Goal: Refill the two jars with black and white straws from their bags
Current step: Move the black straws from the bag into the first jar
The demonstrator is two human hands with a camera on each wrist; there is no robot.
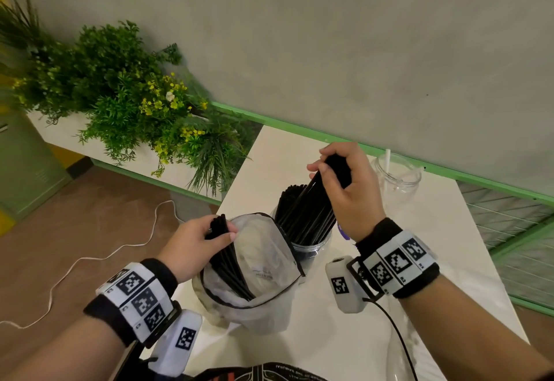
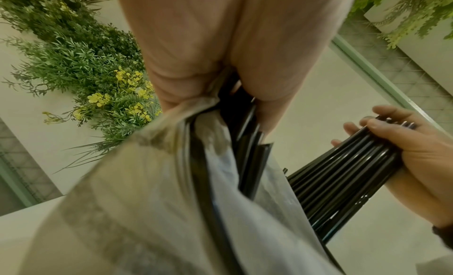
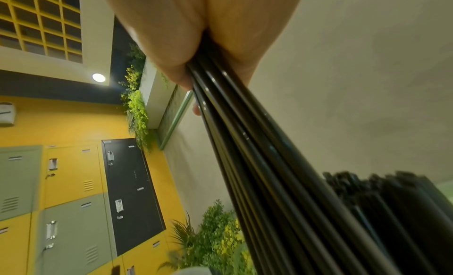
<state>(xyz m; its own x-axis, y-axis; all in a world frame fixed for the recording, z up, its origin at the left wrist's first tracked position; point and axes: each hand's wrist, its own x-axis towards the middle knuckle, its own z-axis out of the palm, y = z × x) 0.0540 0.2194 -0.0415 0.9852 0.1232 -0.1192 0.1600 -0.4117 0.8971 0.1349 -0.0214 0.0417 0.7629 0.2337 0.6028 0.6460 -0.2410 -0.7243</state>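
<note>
A clear plastic bag [image 1: 266, 263] stands open on the white table [image 1: 443, 248], with black straws [image 1: 230, 266] leaning inside it. My left hand [image 1: 223, 230] grips the tops of those straws together with the bag's rim; the left wrist view shows the bag [image 2: 147, 201] under my fingers [image 2: 274, 97]. Behind the bag, a clear jar [image 1: 311, 250] is packed with black straws. My right hand [image 1: 325, 169] grips a bundle of black straws [image 1: 314, 194] whose lower ends reach into that jar. A second clear jar [image 1: 400, 181] at the back right holds one white straw [image 1: 387, 160].
A white planter of green and yellow plants [image 1: 126, 95] runs along the wall to the left. A green ledge and wire mesh [image 1: 509, 230] border the table on the right. A white cable [image 1: 90, 260] lies on the brown floor. Lockers [image 3: 73, 182] stand across the room.
</note>
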